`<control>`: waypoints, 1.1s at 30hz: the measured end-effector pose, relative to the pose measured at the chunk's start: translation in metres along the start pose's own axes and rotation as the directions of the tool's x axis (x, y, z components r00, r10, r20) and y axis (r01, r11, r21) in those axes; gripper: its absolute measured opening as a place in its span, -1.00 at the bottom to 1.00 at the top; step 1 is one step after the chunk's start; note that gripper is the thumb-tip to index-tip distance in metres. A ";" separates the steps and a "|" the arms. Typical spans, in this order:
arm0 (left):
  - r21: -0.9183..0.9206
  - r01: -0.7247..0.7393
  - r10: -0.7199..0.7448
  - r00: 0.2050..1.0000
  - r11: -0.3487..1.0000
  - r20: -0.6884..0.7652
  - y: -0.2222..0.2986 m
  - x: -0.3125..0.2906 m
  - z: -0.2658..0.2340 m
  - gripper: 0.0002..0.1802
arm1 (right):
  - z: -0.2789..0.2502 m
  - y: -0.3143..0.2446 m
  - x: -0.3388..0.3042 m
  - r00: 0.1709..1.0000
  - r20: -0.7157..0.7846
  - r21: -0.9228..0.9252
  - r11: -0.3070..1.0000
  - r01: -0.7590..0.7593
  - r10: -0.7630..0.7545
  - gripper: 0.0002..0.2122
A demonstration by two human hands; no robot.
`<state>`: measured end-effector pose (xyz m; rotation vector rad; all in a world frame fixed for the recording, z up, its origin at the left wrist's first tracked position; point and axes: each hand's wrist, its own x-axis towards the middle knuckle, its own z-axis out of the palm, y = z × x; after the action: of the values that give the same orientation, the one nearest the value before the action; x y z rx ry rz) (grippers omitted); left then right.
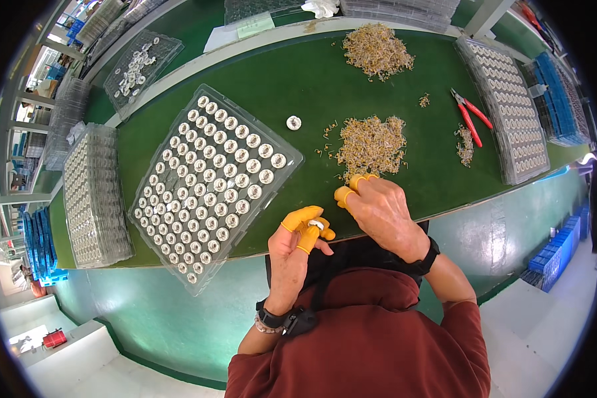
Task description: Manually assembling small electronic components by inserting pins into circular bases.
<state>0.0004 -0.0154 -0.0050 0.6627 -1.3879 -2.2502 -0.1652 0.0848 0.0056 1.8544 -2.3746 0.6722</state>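
My left hand [297, 242], in yellow finger cots, pinches a small white round part [317, 225] between thumb and fingers above the bench's near edge. Beside it, my right hand [381, 209], also wearing yellow finger cots, has its fingers curled together at the near edge of a pile of small bent metal pins [371, 147]. Whether a pin sits between those fingertips is too small to make out. To the left lies a clear plastic tray [292, 158] with rows of white round parts. One loose white round part [294, 123] rests between tray and pile.
Red-handled cutters [471, 118] lie at the right near a small cluster of pins [465, 146]. A larger pin heap [378, 50] is at the back. Stacked filled trays stand left [96, 199] and right [504, 109]. Another tray [141, 69] with loose parts sits behind the bench's rail.
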 end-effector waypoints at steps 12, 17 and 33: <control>-0.027 0.111 -0.112 0.994 0.993 -0.019 0.004 -0.004 0.002 -0.82 | -0.001 -0.023 -0.016 0.887 0.225 0.886 0.293 -0.358 0.404 -0.88; -0.046 0.116 -0.117 0.993 0.992 0.001 0.007 -0.005 0.005 -0.83 | -0.004 -0.029 -0.019 0.904 0.234 0.888 0.300 -0.349 0.359 -0.87; -0.029 0.136 -0.136 0.991 0.990 0.007 0.007 -0.011 0.005 -0.82 | -0.002 -0.037 -0.023 0.939 0.008 0.781 0.585 -0.220 0.344 -0.84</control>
<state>0.0065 -0.0087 0.0053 0.7640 -1.3466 -2.3736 -0.1245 0.1002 0.0115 1.4839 -2.4919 2.0775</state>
